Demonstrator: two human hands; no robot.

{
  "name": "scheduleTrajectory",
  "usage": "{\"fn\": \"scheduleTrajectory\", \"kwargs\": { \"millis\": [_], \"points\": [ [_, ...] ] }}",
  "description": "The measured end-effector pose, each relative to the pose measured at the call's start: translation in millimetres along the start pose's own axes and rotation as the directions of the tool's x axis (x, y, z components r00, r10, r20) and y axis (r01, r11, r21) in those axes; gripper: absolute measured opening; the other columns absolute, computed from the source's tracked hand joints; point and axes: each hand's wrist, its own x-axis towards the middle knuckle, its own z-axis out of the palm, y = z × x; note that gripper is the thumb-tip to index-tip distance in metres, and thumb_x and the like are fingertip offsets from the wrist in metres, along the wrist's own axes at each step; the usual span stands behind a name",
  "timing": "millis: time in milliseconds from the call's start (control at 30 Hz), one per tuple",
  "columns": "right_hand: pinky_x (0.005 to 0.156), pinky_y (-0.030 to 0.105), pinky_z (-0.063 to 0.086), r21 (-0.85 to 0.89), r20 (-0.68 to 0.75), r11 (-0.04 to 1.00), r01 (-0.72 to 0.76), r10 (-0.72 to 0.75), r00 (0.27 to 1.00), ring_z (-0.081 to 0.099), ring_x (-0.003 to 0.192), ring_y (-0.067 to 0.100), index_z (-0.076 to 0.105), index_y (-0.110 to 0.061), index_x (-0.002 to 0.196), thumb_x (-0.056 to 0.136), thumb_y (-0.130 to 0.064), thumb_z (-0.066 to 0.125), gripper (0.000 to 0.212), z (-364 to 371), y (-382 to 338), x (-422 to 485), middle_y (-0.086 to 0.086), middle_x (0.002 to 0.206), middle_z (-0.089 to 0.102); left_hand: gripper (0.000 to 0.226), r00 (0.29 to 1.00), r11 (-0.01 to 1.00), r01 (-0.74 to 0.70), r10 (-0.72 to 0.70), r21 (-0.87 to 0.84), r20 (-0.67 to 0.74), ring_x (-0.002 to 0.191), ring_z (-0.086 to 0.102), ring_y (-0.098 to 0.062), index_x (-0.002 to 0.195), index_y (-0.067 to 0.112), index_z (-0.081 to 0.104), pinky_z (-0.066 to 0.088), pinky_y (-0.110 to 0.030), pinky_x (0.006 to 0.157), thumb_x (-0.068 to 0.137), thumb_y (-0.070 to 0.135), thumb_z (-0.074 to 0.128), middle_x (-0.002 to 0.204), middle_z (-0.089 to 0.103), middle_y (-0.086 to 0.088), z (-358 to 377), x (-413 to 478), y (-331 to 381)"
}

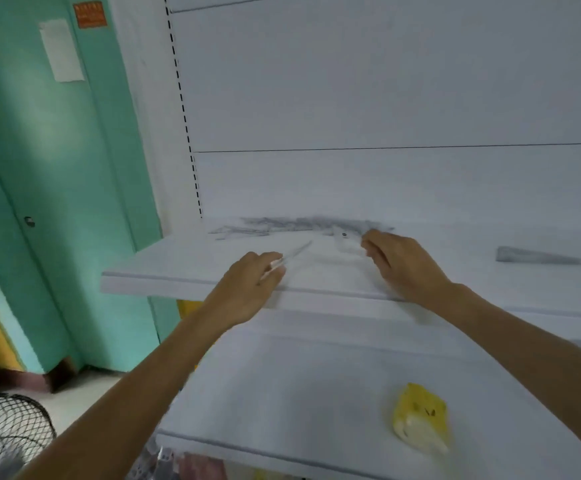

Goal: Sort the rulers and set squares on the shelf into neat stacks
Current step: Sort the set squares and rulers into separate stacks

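The shelf [185, 268] is showing a smooth, matt white finish. The rulers [303, 225] heaped there are looking like clear plastic (too blurred for finer texture), and the teal door [57, 168] is carrying a faint sheen.

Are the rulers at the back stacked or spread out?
Spread out: the rulers lie scattered along the back of the shelf.

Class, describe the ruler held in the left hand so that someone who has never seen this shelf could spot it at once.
Find the white shelf at hand height. At its front edge the left hand pinches a thin clear ruler that slants toward the back. Unlike the pile lying at the back, it is single and held.
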Motion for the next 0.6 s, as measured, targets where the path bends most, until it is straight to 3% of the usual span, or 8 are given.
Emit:
{"fn": "scheduleTrajectory", "kwargs": {
  "millis": [300, 433, 600],
  "points": [
    [0.065, 0.034, 0.032, -0.004, -0.014, 0.960, -0.280, 0.280, 0.960, 0.047, 0.070, 0.023, 0.058, -0.007, 0.096, 0.099, -0.024, 0.035, 0.028, -64, 142, -66, 0.008, 0.075, 0.057, 0.043, 0.986, 0.984, -0.163, 0.165, -0.077, 0.020, 0.099, 0.049, -0.004, 0.126, 0.025, 0.052, 0.036, -0.022, 0.084, 0.087, 0.044, 0.053, 0.106, 0.052, 0.008, 96, 55, 115],
    [0.073, 0.032, 0.037, -0.009, 0.027, 0.948, -0.318, 0.318, 0.948, 0.050, 0.078, 0.020, 0.059, -0.014, 0.096, 0.098, -0.026, 0.037, 0.025, -105, 210, -99, 0.004, 0.085, 0.061, 0.039, 0.980, 0.973, -0.191, 0.196, -0.129, 0.031, 0.104, 0.054, -0.011, 0.122, 0.023, 0.055, 0.042, -0.026, 0.088, 0.086, 0.039, 0.057, 0.111, 0.058, 0.002, 151, 77, 182],
    [0.074, 0.026, 0.036, -0.011, -0.034, 0.937, -0.350, 0.349, 0.936, 0.051, 0.080, 0.015, 0.063, -0.010, 0.101, 0.096, -0.024, 0.044, 0.024, -153, 288, -140, 0.006, 0.095, 0.063, 0.041, 0.971, 0.963, -0.223, 0.233, -0.149, 0.049, 0.108, 0.052, -0.011, 0.124, 0.022, 0.053, 0.037, -0.021, 0.089, 0.087, 0.039, 0.058, 0.114, 0.056, 0.001, 218, 95, 252]
  ]
}}
